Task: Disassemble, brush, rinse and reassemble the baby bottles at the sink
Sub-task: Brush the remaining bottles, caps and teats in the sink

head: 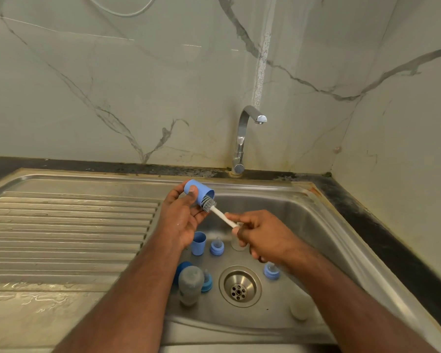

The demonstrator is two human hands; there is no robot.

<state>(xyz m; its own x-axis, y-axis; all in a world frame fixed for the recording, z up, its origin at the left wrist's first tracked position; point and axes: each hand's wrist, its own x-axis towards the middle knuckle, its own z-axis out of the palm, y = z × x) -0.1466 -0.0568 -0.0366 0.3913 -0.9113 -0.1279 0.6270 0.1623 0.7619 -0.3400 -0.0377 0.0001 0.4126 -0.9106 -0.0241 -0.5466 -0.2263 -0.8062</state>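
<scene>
Left hand point(181, 217) grips blue cap point(197, 191) over sink point(316, 225) back-left corner; right hand point(259, 234) pinches brush point(215, 210) handle. Suggest twisting bristles fully inside, cap steady.

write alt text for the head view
Over a steel sink, the left hand holds a blue cap while the right hand works a brush at its mouth. Bottle parts lie in the basin; the tap is off.
</scene>
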